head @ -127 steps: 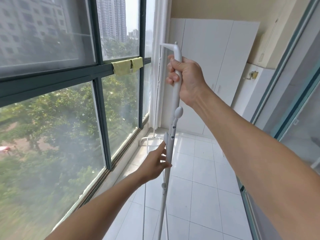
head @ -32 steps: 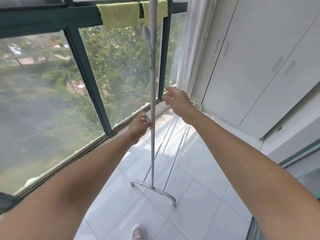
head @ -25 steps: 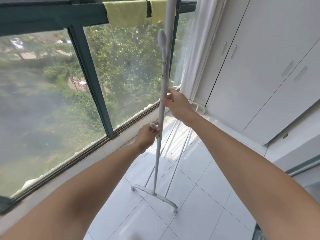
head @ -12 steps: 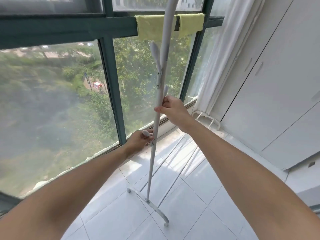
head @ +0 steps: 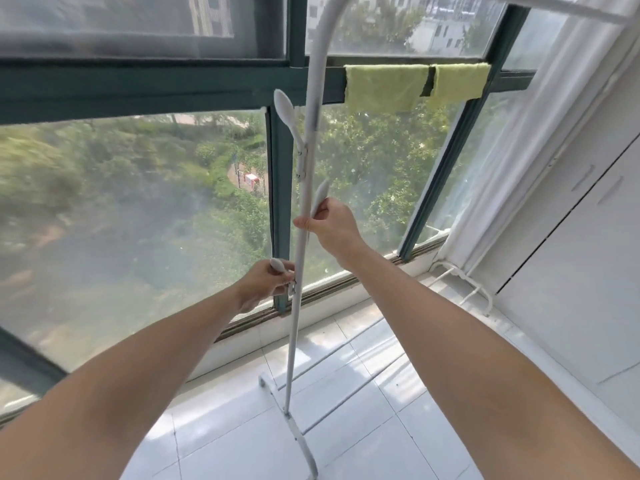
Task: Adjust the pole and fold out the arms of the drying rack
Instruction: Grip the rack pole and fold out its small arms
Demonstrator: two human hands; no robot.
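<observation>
Hands on white drying-rack pole, upright on tiled floor before window. Left hand, arm outstretched, pinching lowest folding arm left of pole. Right hand, higher, thumb and fingers closed on middle arm right of pole. Yellow cloth draped upper right.

Smooth white painted-metal pole between fingers; glossy plastic-looking arm tips; fuzzy yellow cloths; glossy floor tiles.
</observation>
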